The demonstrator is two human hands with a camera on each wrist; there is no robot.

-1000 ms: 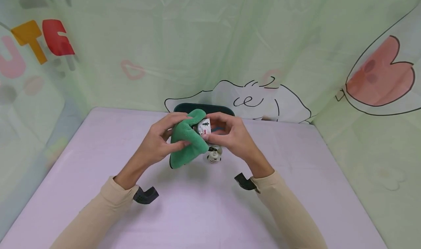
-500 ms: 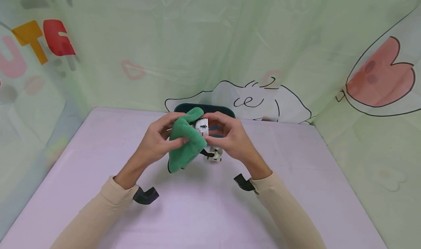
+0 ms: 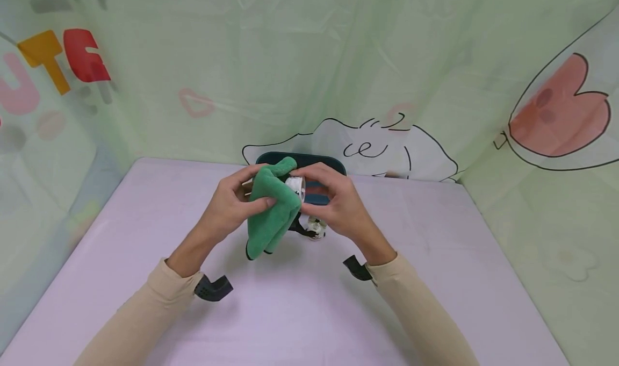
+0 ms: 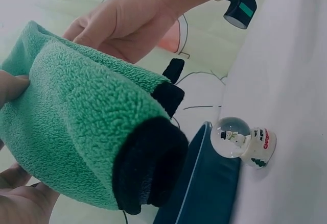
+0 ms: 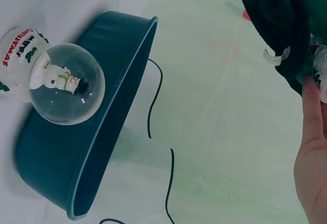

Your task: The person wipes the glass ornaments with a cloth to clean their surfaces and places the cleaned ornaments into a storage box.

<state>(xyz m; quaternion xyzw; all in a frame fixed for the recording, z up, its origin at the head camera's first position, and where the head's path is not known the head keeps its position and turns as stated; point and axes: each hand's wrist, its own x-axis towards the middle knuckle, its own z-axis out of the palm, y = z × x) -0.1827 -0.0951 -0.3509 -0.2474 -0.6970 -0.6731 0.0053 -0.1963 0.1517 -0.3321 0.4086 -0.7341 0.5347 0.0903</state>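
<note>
A green cloth (image 3: 273, 210) with a dark edge is pinched between the thumb and fingers of my left hand (image 3: 228, 200). It is folded over a snow globe whose white base (image 3: 296, 186) sticks out on the right; its glass is hidden in the cloth. My right hand (image 3: 332, 194) holds that base between thumb and fingertips. In the right wrist view a little of the base (image 5: 321, 71) shows at the right edge. Another snow globe (image 4: 255, 145), with a snowman inside and "Merry Christmas" on its base, stands upright on the table below the hands.
A dark blue plastic bin (image 5: 115, 40) stands just behind the standing snow globe, near the table's back edge. The table (image 3: 314, 312) has a pale lilac cover. Printed light green curtains (image 3: 309, 59) enclose the back and sides.
The held base has turned, so its tree and red print have gone from sight and its end faces right. Both hands have shifted slightly left, and the cloth hangs a little lower.
</note>
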